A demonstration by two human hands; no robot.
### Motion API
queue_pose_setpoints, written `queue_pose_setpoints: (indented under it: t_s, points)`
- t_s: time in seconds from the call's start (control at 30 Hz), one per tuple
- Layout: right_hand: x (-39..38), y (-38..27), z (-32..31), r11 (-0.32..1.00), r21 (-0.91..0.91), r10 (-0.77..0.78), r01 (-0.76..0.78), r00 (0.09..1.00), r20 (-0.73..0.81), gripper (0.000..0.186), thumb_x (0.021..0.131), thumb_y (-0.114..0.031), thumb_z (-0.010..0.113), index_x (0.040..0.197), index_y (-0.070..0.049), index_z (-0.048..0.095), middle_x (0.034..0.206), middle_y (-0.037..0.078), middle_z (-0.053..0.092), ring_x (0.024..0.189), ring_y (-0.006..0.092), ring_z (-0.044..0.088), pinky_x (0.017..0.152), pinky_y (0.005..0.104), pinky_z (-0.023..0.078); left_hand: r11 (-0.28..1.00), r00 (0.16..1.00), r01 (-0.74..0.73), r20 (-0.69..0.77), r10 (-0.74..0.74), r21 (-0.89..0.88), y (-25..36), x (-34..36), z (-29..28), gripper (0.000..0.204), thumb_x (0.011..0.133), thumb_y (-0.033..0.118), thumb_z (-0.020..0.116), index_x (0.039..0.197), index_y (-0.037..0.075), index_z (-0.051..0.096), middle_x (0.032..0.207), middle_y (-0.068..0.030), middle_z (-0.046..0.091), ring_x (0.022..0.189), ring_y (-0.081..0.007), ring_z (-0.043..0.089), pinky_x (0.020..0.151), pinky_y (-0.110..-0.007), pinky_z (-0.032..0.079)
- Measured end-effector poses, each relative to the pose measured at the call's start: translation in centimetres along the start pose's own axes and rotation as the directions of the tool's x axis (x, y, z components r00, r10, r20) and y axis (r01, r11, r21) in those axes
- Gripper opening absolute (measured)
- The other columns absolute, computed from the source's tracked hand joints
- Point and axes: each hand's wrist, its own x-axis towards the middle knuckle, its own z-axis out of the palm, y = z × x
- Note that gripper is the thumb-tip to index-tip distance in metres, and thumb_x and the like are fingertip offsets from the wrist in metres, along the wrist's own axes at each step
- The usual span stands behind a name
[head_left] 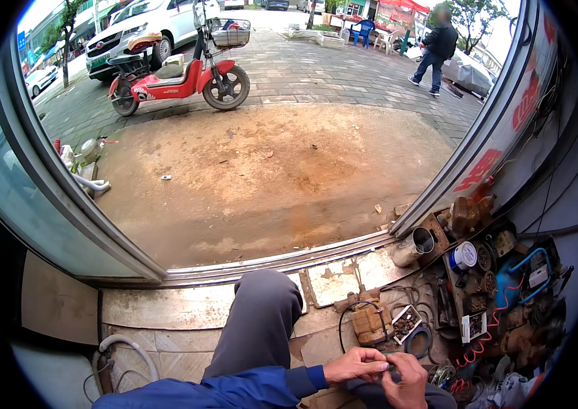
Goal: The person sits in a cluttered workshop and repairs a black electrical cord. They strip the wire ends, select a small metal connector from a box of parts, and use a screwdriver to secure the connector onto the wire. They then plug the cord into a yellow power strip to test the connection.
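Low in the picture, over my lap, my left hand (355,366) and my right hand (406,383) meet at the fingertips. Both are closed in a pinch around something small and dark, mostly hidden by the fingers and too small to name. My left arm wears a blue sleeve (255,387). Just beyond my hands lies a dark ring (420,341), like a rubber belt or coiled tube. Next to it stands a white box (408,323) of small metal parts, with a rusty brown motor-like housing (372,322) to its left.
Tools and parts crowd the right side: a metal can (413,247), a white tub (463,256), a blue-framed machine (531,273) and a red coiled cord (483,334). Ahead runs the door track (268,266). Outside stand a red scooter (180,85), a white car (145,31) and a person (439,48).
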Motion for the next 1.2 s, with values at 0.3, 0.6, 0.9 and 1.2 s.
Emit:
queue_pose_setpoints:
  t_s: [0.3, 0.6, 0.9, 1.2]
  points:
    - [-0.4, 0.6, 0.0, 0.999, 0.024, 0.036, -0.037, 0.998, 0.042, 0.029, 0.086, -0.005, 0.064, 0.115, -0.006, 0.066, 0.107, 0.017, 0.068, 0.097, 0.0366, 0.064, 0.084, 0.0444, 0.052, 0.997, 0.998, 0.056, -0.004, -0.055, 0.048, -1.8, 1.6, -1.0, 0.031, 0.094, 0.039, 0.072, 0.105, 0.01, 0.066, 0.088, 0.0054, 0.063, 0.077, -0.0031, 0.06, 0.066, -0.019, 0.05]
    - [-1.4, 0.5, -0.3, 0.994, 0.035, 0.1, -0.103, 0.991, 0.091, 0.03, 0.091, -0.015, 0.062, 0.119, -0.008, 0.064, 0.112, 0.017, 0.066, 0.104, 0.0381, 0.062, 0.088, 0.0463, 0.05, 0.992, 0.994, 0.084, 0.06, -0.09, 0.095, -2.1, 1.7, -0.8, 0.031, 0.094, 0.038, 0.072, 0.1, 0.008, 0.067, 0.084, 0.0048, 0.064, 0.074, -0.0031, 0.06, 0.065, -0.019, 0.049]
    - [-1.4, 2.7, -0.9, 0.964, 0.144, 0.23, -0.225, 0.973, -0.019, 0.028, 0.081, -0.006, 0.076, 0.105, 0.004, 0.066, 0.1, 0.019, 0.067, 0.091, 0.0363, 0.068, 0.079, 0.041, 0.055, 0.999, 1.0, 0.006, -0.03, -0.004, 0.048, 0.4, 0.7, 0.4, 0.028, 0.097, 0.014, 0.069, 0.119, -0.003, 0.064, 0.099, -0.0071, 0.07, 0.086, -0.0139, 0.068, 0.079, -0.028, 0.057]
    - [-2.8, 3.8, 0.8, 0.937, 0.273, 0.252, -0.22, 0.964, -0.088, 0.032, 0.078, -0.001, 0.078, 0.108, 0.005, 0.066, 0.1, 0.016, 0.067, 0.084, 0.0275, 0.07, 0.073, 0.0334, 0.057, 0.991, 0.999, -0.014, -0.045, 0.021, 0.136, 1.5, 0.3, 0.7, 0.026, 0.091, 0.004, 0.073, 0.114, -0.005, 0.065, 0.099, -0.0097, 0.072, 0.087, -0.0129, 0.07, 0.078, -0.027, 0.059]
